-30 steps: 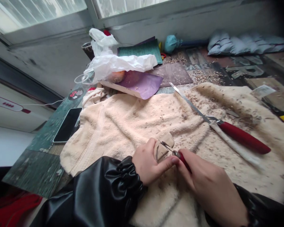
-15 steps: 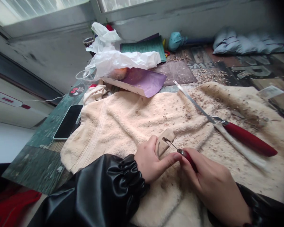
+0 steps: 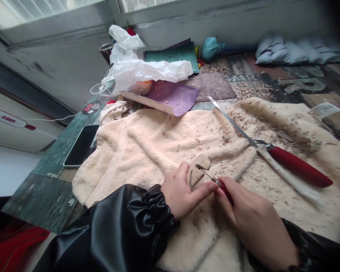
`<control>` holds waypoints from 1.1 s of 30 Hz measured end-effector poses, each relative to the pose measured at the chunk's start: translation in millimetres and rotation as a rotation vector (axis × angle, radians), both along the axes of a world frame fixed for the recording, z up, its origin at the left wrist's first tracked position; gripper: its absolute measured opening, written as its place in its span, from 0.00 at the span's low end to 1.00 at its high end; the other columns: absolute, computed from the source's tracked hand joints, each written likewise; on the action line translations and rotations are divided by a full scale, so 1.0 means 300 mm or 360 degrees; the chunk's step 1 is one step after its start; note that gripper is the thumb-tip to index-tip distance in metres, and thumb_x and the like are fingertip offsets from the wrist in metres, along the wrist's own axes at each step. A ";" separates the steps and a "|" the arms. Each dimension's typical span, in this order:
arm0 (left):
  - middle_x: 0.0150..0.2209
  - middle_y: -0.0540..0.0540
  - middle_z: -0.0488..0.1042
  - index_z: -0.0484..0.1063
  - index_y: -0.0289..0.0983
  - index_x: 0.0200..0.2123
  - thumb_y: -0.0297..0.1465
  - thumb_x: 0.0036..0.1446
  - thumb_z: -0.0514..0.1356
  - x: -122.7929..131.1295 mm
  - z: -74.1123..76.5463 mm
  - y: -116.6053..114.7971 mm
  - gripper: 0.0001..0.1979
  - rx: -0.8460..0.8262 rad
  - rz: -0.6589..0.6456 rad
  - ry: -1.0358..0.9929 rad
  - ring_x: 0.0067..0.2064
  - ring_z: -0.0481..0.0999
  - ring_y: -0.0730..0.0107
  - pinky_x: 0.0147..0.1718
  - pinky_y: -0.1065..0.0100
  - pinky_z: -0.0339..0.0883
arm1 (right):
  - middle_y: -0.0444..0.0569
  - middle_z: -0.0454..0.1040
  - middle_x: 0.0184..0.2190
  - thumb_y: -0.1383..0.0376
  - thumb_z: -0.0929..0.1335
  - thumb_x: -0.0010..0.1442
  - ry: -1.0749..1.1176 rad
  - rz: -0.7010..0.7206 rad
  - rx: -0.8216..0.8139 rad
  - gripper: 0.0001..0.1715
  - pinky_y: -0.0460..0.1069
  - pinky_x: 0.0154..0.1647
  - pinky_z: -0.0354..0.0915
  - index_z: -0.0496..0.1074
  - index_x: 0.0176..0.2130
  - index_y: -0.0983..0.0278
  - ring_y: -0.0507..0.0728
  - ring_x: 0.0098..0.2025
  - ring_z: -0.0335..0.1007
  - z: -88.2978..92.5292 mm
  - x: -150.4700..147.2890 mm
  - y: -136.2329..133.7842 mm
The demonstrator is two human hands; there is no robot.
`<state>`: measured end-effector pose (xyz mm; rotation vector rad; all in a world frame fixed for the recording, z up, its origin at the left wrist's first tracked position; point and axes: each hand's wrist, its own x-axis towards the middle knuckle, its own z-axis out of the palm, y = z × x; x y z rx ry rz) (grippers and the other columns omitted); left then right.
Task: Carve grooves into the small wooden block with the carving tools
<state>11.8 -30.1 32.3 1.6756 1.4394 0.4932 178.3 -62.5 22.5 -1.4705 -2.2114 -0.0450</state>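
Note:
My left hand (image 3: 181,192) is closed round a small pale piece of wood (image 3: 202,162) with dark lines marked on it. Its thumb reaches over to the red-handled carving tool (image 3: 226,192), which my right hand (image 3: 249,215) grips. The tool's thin metal blade lies across the top of the wood. Both hands are low over a cream towel (image 3: 147,151) strewn with wood shavings. To the right of them lies a larger knife with a red handle (image 3: 302,166), across a long narrow metal blade (image 3: 229,120) whose lower end is wrapped in white.
A phone (image 3: 82,146) lies at the table's left. Behind the towel are a purple sheet (image 3: 175,96), a crumpled white plastic bag (image 3: 155,70) and a green sheet (image 3: 172,56). A blue bundle (image 3: 211,48) and a grey padded roll (image 3: 294,52) sit along the wall.
The carving tool's tip has shifted very slightly to the right on the wood, and the right hand has turned a little with it. The left hand holds almost the same place.

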 end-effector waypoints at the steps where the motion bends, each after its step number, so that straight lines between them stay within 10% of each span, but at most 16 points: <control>1: 0.23 0.52 0.62 0.57 0.38 0.27 0.56 0.51 0.54 0.001 -0.002 -0.001 0.25 0.0010 -0.0003 0.0020 0.27 0.63 0.68 0.25 0.68 0.52 | 0.43 0.68 0.18 0.57 0.53 0.69 -0.0020 -0.0011 0.0000 0.23 0.46 0.17 0.55 0.65 0.30 0.63 0.51 0.15 0.65 -0.002 -0.001 0.000; 23: 0.28 0.46 0.69 0.62 0.37 0.36 0.60 0.51 0.49 0.018 -0.036 -0.005 0.30 0.0069 -0.0100 0.0289 0.32 0.71 0.59 0.32 0.62 0.60 | 0.42 0.70 0.19 0.56 0.55 0.65 0.0441 0.0250 -0.1230 0.22 0.45 0.22 0.62 0.63 0.24 0.60 0.51 0.21 0.66 0.037 0.059 0.074; 33: 0.22 0.53 0.58 0.54 0.39 0.26 0.57 0.51 0.52 0.010 -0.010 -0.001 0.26 0.0013 0.0044 0.0077 0.25 0.61 0.69 0.25 0.68 0.51 | 0.45 0.69 0.18 0.57 0.52 0.68 -0.0036 0.0008 -0.0073 0.24 0.47 0.17 0.54 0.64 0.28 0.62 0.52 0.15 0.66 -0.015 0.006 0.008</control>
